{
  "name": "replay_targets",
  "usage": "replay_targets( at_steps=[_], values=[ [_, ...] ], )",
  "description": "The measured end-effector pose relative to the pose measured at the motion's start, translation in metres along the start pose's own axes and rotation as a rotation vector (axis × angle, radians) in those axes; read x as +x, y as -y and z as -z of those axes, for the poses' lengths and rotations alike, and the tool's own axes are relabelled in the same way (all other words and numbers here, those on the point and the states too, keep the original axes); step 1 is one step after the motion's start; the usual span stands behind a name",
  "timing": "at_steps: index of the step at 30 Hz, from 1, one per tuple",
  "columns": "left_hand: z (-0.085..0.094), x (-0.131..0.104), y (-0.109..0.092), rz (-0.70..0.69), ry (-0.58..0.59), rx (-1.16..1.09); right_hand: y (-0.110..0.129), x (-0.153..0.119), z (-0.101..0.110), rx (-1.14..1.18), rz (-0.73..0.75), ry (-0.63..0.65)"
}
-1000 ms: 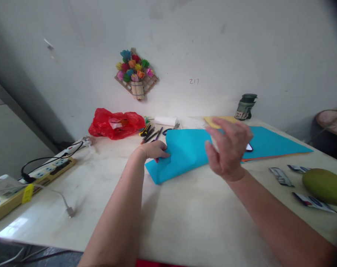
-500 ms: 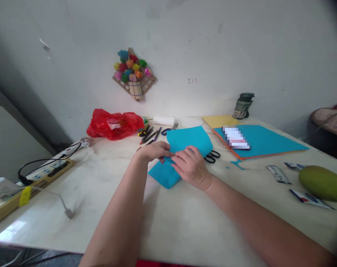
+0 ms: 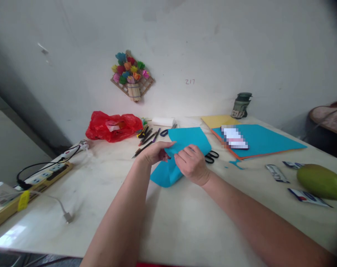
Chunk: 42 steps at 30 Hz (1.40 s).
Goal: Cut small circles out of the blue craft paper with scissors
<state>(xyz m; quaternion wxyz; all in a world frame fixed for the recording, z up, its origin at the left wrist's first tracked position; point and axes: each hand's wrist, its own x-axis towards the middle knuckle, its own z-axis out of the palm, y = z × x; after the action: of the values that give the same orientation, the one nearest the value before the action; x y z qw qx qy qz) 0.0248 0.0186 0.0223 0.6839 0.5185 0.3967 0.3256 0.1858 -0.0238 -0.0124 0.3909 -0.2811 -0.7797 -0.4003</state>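
Paper (image 3: 188,136), blue and bent over on itself, at the middle of the bench (image 3: 101,207), worked by 2 hands. Left hand (image 3: 156,152): pinching the paper's near left part, thumb above. Right hand (image 3: 191,165): fingers curled closed on the same piece, just beside the left; the exact grip beneath its fingertips I cannot tell from where I stand. Black handles (image 3: 212,157) jut from under the paper's right side. Beyond the left hand: dark pens (image 3: 154,137), a white roll (image 3: 163,121) and a red plastic bag (image 3: 112,128). To the right: a phone (image 3: 235,138) on a stack of blue and orange sheets (image 3: 274,142), and, nearer the edge, 1 green fruit (image 3: 321,181) beside 3 small packets (image 3: 277,173). Behind, upon the wall (image 3: 226,52): the number 217 (image 3: 190,82) and a flower ornament (image 3: 132,76).
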Motion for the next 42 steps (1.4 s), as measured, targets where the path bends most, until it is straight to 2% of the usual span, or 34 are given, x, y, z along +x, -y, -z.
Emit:
replay_targets(
  at_steps=[3,5,7,11,14,18,21,23,25,27,30,32,33,35,36,38,42],
  values=[
    [-0.010,0.001,0.005,0.034,-0.094,-0.238,-0.007,0.001,0.000,-0.042,-0.028,-0.004],
    [-0.020,-0.001,0.009,0.063,-0.103,-0.307,-0.012,0.001,-0.001,-0.068,-0.037,0.003],
    [-0.031,-0.002,0.012,0.031,-0.164,-0.351,-0.015,0.000,-0.002,-0.086,-0.039,0.014],
    [-0.052,0.001,0.021,-0.104,-0.483,-0.252,-0.017,-0.002,-0.005,-0.062,-0.009,0.005],
    [-0.061,0.004,0.029,-0.244,-0.585,-0.130,-0.015,-0.003,-0.006,-0.050,0.015,0.009],
    [-0.059,0.005,0.034,-0.273,-0.605,-0.090,-0.012,-0.003,-0.007,-0.045,0.005,0.043],
    [-0.048,0.005,0.033,-0.309,-0.536,-0.188,-0.012,-0.002,-0.005,0.018,-0.023,0.076],
    [-0.038,0.004,0.031,-0.318,-0.468,-0.236,-0.016,-0.004,-0.002,0.057,-0.077,0.103],
    [-0.028,0.004,0.029,-0.284,-0.464,-0.228,-0.025,-0.010,0.002,0.058,-0.199,0.142],
    [-0.020,0.003,0.027,-0.270,-0.480,-0.179,-0.039,-0.018,0.006,0.008,-0.364,0.227],
    [-0.011,0.002,0.026,-0.284,-0.505,-0.109,-0.068,-0.030,0.011,-0.147,-0.660,0.446],
    [-0.006,0.001,0.027,-0.291,-0.531,-0.058,-0.088,-0.036,0.013,-0.204,-0.837,0.663],
    [-0.004,0.002,0.027,-0.294,-0.544,-0.030,-0.096,-0.038,0.013,-0.177,-0.873,0.799],
    [0.000,0.002,0.027,-0.300,-0.569,0.031,-0.107,-0.041,0.013,-0.073,-0.896,1.054],
    [0.001,0.003,0.028,-0.299,-0.581,0.066,-0.109,-0.043,0.012,-0.020,-0.878,1.117],
    [0.005,0.003,0.028,-0.283,-0.606,0.143,-0.108,-0.043,0.010,0.032,-0.809,1.174],
    [0.007,0.002,0.027,-0.267,-0.646,0.224,-0.095,-0.040,0.008,0.018,-0.624,1.153]
  ],
)
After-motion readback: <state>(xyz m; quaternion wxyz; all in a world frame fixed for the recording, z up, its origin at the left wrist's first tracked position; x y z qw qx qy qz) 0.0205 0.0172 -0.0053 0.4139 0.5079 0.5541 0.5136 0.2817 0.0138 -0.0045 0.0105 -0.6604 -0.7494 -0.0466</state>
